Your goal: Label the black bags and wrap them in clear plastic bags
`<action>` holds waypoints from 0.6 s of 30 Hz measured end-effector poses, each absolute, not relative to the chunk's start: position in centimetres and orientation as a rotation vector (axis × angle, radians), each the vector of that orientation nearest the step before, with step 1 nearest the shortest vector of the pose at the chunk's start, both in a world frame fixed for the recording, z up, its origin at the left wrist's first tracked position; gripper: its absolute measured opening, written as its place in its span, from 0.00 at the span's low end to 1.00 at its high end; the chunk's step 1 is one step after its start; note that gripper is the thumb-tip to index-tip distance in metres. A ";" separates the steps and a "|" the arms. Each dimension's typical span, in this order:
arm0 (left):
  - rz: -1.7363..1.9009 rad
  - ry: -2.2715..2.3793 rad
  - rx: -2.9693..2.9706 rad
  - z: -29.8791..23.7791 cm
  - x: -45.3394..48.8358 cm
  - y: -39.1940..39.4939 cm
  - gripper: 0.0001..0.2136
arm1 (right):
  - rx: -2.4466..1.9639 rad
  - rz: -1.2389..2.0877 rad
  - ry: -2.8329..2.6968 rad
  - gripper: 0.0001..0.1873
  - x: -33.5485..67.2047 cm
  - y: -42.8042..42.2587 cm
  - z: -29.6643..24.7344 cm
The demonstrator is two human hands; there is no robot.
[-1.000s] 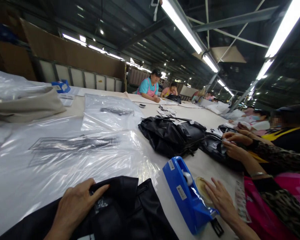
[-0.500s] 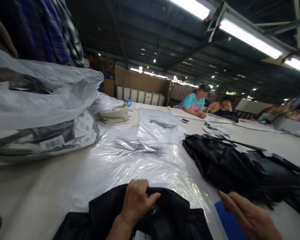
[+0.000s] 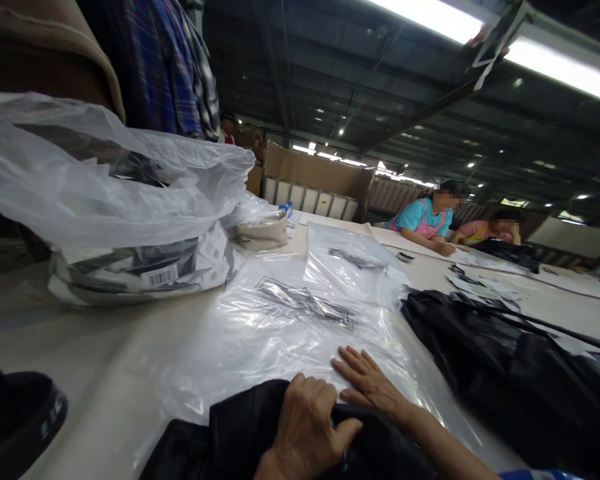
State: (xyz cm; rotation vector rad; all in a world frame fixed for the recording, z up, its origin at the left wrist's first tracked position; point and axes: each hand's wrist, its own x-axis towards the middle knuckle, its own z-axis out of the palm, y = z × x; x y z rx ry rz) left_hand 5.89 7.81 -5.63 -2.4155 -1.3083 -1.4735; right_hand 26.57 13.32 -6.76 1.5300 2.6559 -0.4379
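A black garment (image 3: 245, 417) with a collar lies at the bottom of the view, in front of me. My left hand (image 3: 310, 420) is closed on its collar edge, fingers curled over the top. Just beyond, my right hand (image 3: 373, 383) rests with spread fingers on a stack of clear plastic bags (image 3: 280, 347). Its forearm crosses over the right side of the garment. Dark printed marks show on the bags. The lower part of the garment is out of view.
On the left sits a translucent sack (image 3: 180, 207) filled with labelled tags, near a beige pouch (image 3: 263, 232). Black garments (image 3: 480, 360) are heaped on the right. A dark round object (image 3: 20, 420) lies at lower left. Two people (image 3: 425, 217) work across the table (image 3: 145, 347).
My right hand has swung left from above the blue item on the right onto the plastic bags. My left hand keeps its hold on the collar. The view has turned left.
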 end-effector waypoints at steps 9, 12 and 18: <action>-1.484 -1.308 -2.414 -6.1 6.0 8.0 0.19 | 1.685 -0.654 2.895 0.30 27.4 13.9 -5.7; -1.488 -1.313 -2.422 -6.2 6.0 8.1 0.19 | 1.796 -0.898 2.968 0.30 25.3 13.3 -6.8; -1.526 -1.357 -2.404 -6.1 6.2 8.0 0.22 | 1.905 -1.161 2.845 0.29 23.5 14.1 -6.9</action>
